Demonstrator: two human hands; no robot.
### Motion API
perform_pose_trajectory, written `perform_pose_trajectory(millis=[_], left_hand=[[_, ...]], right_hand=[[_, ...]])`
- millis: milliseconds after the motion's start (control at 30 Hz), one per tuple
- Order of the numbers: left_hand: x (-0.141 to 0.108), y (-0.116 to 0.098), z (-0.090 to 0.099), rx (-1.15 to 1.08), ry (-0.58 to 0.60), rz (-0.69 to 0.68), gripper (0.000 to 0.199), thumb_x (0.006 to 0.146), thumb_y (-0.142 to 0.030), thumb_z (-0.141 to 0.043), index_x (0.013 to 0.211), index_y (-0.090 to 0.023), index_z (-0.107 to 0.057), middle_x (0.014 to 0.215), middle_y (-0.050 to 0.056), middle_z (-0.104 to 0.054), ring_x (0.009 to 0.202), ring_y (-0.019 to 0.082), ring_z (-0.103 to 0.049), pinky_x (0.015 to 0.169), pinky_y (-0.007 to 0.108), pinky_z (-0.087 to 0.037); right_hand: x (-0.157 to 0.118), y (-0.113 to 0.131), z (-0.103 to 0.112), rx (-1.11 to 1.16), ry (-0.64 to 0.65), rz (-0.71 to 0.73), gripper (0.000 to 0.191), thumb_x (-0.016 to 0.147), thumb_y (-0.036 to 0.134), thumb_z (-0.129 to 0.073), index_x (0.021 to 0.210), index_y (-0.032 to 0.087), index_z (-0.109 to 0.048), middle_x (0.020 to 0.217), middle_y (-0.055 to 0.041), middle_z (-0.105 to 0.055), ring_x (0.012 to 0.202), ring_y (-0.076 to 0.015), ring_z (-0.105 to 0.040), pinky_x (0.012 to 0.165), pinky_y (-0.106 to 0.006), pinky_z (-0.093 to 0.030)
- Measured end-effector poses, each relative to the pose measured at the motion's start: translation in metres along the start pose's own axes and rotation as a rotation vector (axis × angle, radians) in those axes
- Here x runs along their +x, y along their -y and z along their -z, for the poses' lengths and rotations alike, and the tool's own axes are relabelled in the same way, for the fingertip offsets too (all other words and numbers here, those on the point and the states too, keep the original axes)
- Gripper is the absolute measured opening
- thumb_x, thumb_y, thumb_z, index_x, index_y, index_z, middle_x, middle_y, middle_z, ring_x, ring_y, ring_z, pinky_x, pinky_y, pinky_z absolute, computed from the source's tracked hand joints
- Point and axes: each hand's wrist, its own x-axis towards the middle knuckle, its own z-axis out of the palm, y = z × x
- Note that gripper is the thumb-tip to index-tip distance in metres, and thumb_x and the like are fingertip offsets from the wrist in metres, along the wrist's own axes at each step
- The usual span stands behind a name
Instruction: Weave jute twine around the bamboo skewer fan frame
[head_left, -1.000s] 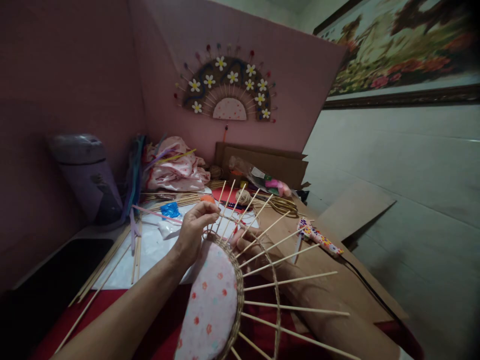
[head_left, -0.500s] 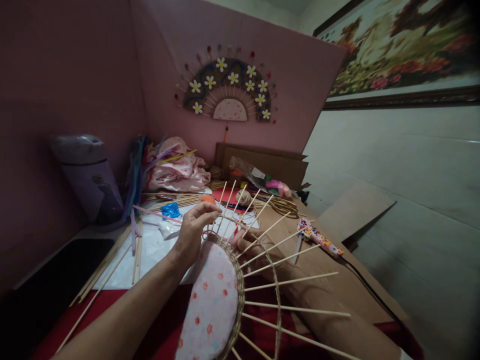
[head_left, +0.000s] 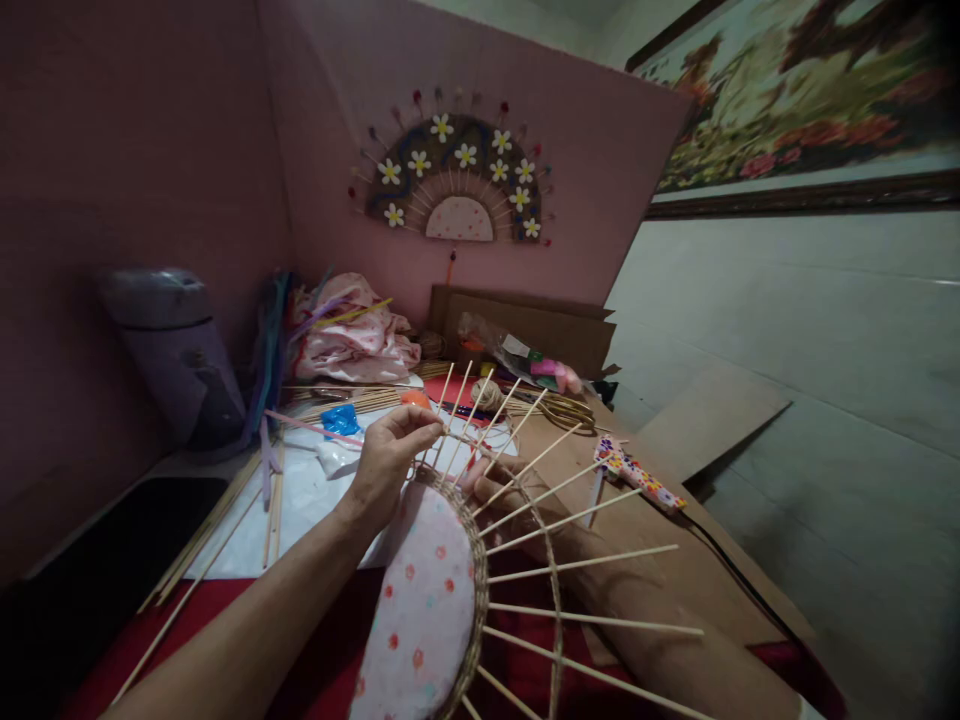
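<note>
A half-round fan [head_left: 424, 590] covered in pink floral cloth, with thin wooden sticks spreading from its curved edge, stands tilted before me. Braided twine edges the cloth, and a second run of twine [head_left: 553, 570] weaves across the sticks further out. My left hand [head_left: 394, 450] pinches the end of this outer twine, thumb against forefinger, beside the upper sticks. Behind the sticks is my right hand [head_left: 506, 490], its fingers curled against the fan near the braided edge. Sticks cover part of that hand, so its exact grip is partly hidden.
A floral-patterned glue gun [head_left: 637, 475] with a black cord lies on cardboard at right. Loose sticks [head_left: 202, 530], a blue packet [head_left: 340, 420] and a twine ball [head_left: 487, 395] lie about the table. A lilac tumbler [head_left: 180, 360] stands left; a finished flowered fan [head_left: 459, 175] hangs behind.
Almost nothing differs. Both hands keep their places on the twine and the fan, with only a very slight shift of the sticks.
</note>
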Motion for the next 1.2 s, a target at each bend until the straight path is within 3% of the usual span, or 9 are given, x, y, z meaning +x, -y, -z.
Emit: perform_pose_trajectory(millis=[133,433,967,1200], left_hand=[[0.000,-0.001,-0.001,-0.068,0.001,0.037,0.013,0.064,-0.019,-0.070,0.071,-0.017,-0.059,0.068,-0.003,-0.057,0.059,0.007,-0.048,0.054,0.020,-0.035],[0.000,-0.003,-0.002,-0.180,0.025,0.052,0.019,0.062,-0.013,-0.070,0.075,-0.016,-0.057,0.068,-0.004,-0.055,0.058,0.006,-0.049,0.054,0.018,-0.035],[-0.002,-0.007,-0.005,-0.188,0.053,0.088,0.017,0.063,-0.013,-0.067,0.076,-0.016,-0.057,0.069,-0.003,-0.057,0.059,0.007,-0.050,0.057,0.019,-0.037],[-0.001,-0.005,-0.001,-0.182,0.056,0.097,0.017,0.062,-0.010,-0.066,0.077,-0.016,-0.058,0.075,-0.002,-0.058,0.061,0.007,-0.051,0.059,0.020,-0.038]], right_hand=[[0.018,0.008,0.000,-0.021,-0.025,-0.054,0.054,0.085,0.047,-0.050,0.135,0.030,-0.042,0.120,-0.0014,-0.061,0.128,-0.0272,-0.041,0.106,-0.045,-0.036],[0.029,0.018,-0.019,0.006,-0.054,-0.117,0.051,0.085,0.048,-0.050,0.132,0.028,-0.046,0.120,-0.0026,-0.062,0.126,-0.0268,-0.043,0.107,-0.043,-0.034],[0.021,0.008,-0.011,0.048,-0.050,-0.083,0.045,0.085,0.035,-0.053,0.130,0.029,-0.049,0.122,0.0005,-0.060,0.132,-0.0239,-0.034,0.111,-0.042,-0.028],[0.020,0.008,-0.010,0.095,-0.051,-0.083,0.050,0.080,0.047,-0.057,0.126,0.028,-0.053,0.120,-0.0025,-0.061,0.130,-0.0254,-0.037,0.109,-0.044,-0.030]])
